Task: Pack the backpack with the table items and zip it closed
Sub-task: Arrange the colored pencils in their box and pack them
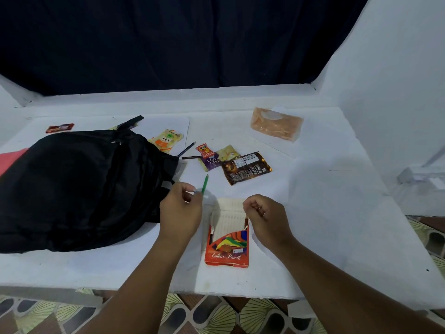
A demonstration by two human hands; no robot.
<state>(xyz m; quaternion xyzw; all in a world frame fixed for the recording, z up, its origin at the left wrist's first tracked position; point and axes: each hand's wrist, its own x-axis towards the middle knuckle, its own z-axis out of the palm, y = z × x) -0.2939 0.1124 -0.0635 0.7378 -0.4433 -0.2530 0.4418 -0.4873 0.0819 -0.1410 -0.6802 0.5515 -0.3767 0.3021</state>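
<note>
A black backpack [77,186] lies flat on the left of the white table [325,213]. My left hand [180,213] pinches a green pencil [205,183] just right of the backpack. An orange "Colour Pencils" box [227,242] lies open in front of me, its white tray showing. My right hand [267,218] hovers at the box's right edge with curled fingers; whether it holds the flap is unclear. Two dark pencils [187,151] lie beyond, beside several snack packets: a purple layer cake packet [210,160], a brown packet [245,167] and a yellow packet [166,139].
A clear orange tissue pack [277,122] sits at the far right. A small red wrapper [59,128] lies behind the backpack, and something pink [10,157] shows at the left edge. A dark curtain hangs behind the table. Patterned floor shows below the near edge.
</note>
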